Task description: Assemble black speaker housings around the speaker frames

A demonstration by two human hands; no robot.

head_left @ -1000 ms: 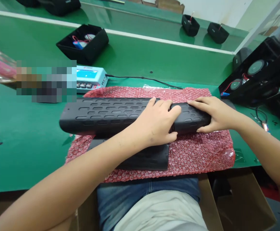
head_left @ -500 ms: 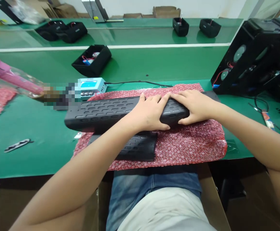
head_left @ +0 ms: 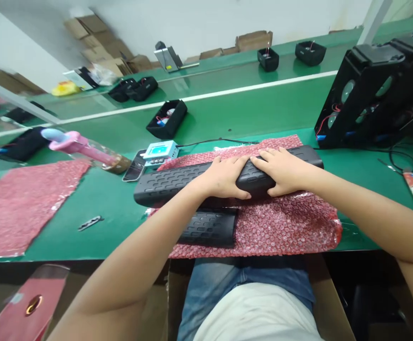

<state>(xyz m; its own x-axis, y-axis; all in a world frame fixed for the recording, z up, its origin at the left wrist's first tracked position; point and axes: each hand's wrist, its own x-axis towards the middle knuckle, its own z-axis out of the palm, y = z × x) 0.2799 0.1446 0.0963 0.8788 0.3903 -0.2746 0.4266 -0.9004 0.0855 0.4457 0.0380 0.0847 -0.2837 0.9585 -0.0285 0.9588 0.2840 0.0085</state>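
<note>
A long black speaker housing, patterned with raised oblong dashes, lies crosswise in front of me. My left hand is wrapped over its middle, the thumb on the near side and the fingers over the top. Close beside it, my right hand grips the housing the same way, thumbs nearly facing each other. Nearer to me, a black patterned panel rests on red bubble wrap, partly hidden by my left forearm. The wrap also extends beneath the housing.
Behind the housing stand a light-blue meter and a phone. A pink bottle and a small grey tool are leftward. An open black case sits beyond; black speaker frames stand at right.
The view has swung left and tilted, bringing more of the left bench into sight. Both hands keep their grip on the speaker housing, with little visible shift on it.
</note>
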